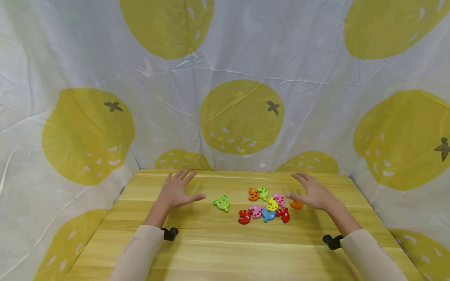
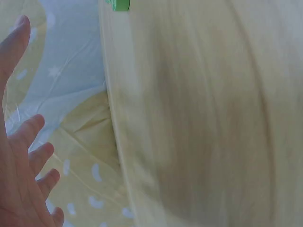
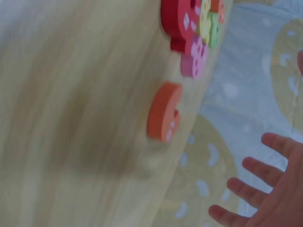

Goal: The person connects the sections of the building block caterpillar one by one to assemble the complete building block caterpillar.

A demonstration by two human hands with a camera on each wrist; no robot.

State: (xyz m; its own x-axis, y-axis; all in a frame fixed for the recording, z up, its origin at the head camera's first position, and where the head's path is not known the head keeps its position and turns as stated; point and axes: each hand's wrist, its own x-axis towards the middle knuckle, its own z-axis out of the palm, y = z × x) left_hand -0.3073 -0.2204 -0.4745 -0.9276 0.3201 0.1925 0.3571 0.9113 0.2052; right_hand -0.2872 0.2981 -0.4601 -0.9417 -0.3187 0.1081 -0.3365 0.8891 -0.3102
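Note:
My left hand (image 1: 177, 191) hovers over the left of the table, fingers spread, holding nothing. Right of its thumb lies a green animal-head puzzle piece (image 1: 222, 203) with a painted face. My right hand (image 1: 314, 193) is spread over the right side, also holding nothing. Below it an orange piece (image 3: 164, 112) lies apart, partly hidden in the head view. Between the hands lie several curved, numbered pieces: red (image 1: 244, 217), pink (image 1: 256, 212), blue (image 1: 268, 214), another red (image 1: 283, 215), yellow (image 1: 272, 204), another pink (image 1: 279, 200), orange (image 1: 253, 194) and green (image 1: 262, 193).
The wooden table (image 1: 225, 257) reaches back to a white curtain (image 1: 168, 117) printed with yellow lemons, which also hangs at both sides. A black wrist mount (image 1: 170, 233) sits by the left cuff, and another black mount (image 1: 332, 242) by the right cuff.

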